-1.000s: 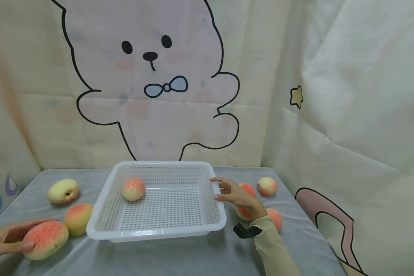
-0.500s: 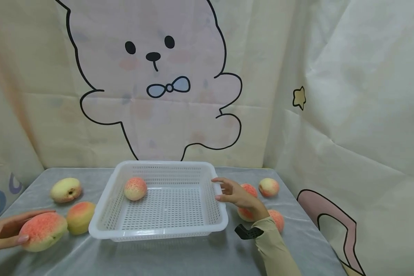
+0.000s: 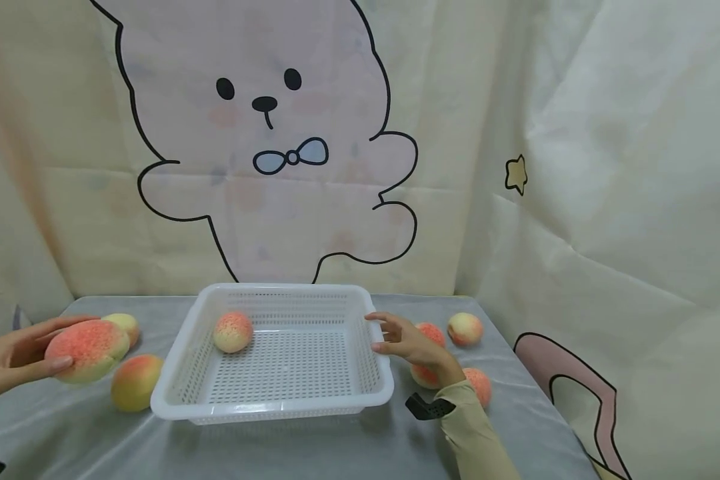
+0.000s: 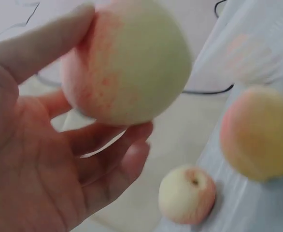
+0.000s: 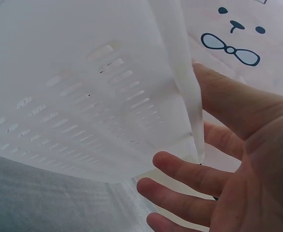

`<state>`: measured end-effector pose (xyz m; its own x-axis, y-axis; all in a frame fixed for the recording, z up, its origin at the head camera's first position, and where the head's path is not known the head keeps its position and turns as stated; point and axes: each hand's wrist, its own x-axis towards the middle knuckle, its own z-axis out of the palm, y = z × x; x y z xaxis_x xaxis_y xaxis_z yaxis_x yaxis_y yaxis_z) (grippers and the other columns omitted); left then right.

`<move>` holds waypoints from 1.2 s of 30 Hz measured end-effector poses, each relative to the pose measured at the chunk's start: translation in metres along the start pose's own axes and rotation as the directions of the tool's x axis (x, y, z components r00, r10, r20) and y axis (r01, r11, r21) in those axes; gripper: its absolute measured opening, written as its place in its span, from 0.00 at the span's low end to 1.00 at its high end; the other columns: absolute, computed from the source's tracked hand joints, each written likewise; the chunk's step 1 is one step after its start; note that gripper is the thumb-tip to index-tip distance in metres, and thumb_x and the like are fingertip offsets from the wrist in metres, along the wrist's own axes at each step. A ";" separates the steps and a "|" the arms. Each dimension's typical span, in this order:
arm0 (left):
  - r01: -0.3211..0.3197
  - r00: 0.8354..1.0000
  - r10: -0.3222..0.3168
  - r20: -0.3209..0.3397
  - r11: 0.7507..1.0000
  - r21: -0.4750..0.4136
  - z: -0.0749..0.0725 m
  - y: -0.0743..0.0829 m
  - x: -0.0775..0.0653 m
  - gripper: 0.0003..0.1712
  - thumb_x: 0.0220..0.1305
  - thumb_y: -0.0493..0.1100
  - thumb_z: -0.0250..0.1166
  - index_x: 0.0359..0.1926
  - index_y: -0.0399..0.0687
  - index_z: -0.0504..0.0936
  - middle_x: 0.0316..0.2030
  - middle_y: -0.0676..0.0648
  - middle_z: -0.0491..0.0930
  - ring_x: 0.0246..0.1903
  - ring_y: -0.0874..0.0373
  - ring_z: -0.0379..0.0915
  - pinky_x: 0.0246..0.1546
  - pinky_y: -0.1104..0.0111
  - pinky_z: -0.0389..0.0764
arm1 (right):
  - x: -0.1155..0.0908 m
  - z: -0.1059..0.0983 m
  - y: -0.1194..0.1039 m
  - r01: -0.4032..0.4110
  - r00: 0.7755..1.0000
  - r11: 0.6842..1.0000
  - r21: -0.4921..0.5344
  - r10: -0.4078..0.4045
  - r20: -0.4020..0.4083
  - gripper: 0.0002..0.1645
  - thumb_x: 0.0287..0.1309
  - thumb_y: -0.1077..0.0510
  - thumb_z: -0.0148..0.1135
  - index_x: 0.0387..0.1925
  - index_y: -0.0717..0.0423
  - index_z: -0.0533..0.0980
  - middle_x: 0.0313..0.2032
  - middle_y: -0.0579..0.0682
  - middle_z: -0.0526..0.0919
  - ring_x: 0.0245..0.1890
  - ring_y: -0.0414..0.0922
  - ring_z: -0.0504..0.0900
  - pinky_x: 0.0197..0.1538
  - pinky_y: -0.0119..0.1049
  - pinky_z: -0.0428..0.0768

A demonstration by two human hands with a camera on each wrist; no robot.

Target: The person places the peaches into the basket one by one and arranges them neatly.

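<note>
A large red-and-green peach [image 3: 89,352] is held up above the left part of the table in my left hand [image 3: 18,360]. In the left wrist view the thumb lies on one side of this peach [image 4: 136,63] and the fingers support it from below. My right hand [image 3: 414,343] holds the right rim of a white plastic basket [image 3: 276,408], thumb and fingers at its edge. The right wrist view shows the basket's slotted side [image 5: 78,101] close by, with several fingertips spread along its outside. One small peach [image 3: 233,332] lies inside, toward the left.
A yellow-orange peach [image 3: 137,383] touches or nearly touches the basket's left side. Behind the held peach, a pale peach [image 3: 126,327] is partly covered. Several more peaches, including a small one [image 3: 465,329], sit right of the basket, partly behind the right arm. Grey cloth [image 3: 288,453] covers the table.
My left hand has lifted the large peach off the table, up and slightly right, so it now overlaps the pale peach. The right hand stays at the basket's rim.
</note>
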<state>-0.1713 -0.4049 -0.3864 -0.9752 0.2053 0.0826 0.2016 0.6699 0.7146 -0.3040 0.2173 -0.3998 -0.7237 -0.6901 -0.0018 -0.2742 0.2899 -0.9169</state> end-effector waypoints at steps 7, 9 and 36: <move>0.043 0.999 -0.040 -0.025 0.992 0.120 0.011 0.050 0.020 0.38 0.74 0.52 0.60 0.77 0.46 0.57 0.56 0.68 0.74 0.43 0.88 0.65 0.34 0.74 0.80 | 0.001 0.004 0.001 -0.005 1.000 1.000 -0.005 0.005 0.001 0.44 0.68 0.54 0.65 0.76 0.61 0.55 0.65 0.68 0.74 0.56 0.53 0.82 0.54 0.42 0.84; 0.011 0.999 -0.006 -0.042 0.995 0.099 0.015 0.060 0.028 0.38 0.73 0.52 0.62 0.77 0.49 0.58 0.56 0.64 0.76 0.44 0.86 0.68 0.34 0.72 0.82 | 0.001 0.004 0.002 -0.009 1.000 1.000 -0.007 0.009 -0.001 0.43 0.67 0.54 0.65 0.76 0.60 0.56 0.65 0.67 0.74 0.55 0.52 0.82 0.54 0.43 0.84; -0.152 0.986 0.159 -0.056 0.982 0.117 0.091 0.106 0.086 0.43 0.61 0.55 0.73 0.71 0.43 0.68 0.53 0.41 0.82 0.46 0.51 0.76 0.35 0.72 0.78 | 0.000 0.003 0.004 -0.033 0.999 0.999 -0.007 0.033 -0.031 0.42 0.67 0.54 0.65 0.76 0.57 0.57 0.65 0.65 0.75 0.57 0.52 0.82 0.57 0.45 0.82</move>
<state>-0.2255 -0.2518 -0.3668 -0.9343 0.2688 0.2340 0.3564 0.7097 0.6077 -0.3032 0.2161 -0.4043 -0.7515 -0.6594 -0.0197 -0.2544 0.3173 -0.9136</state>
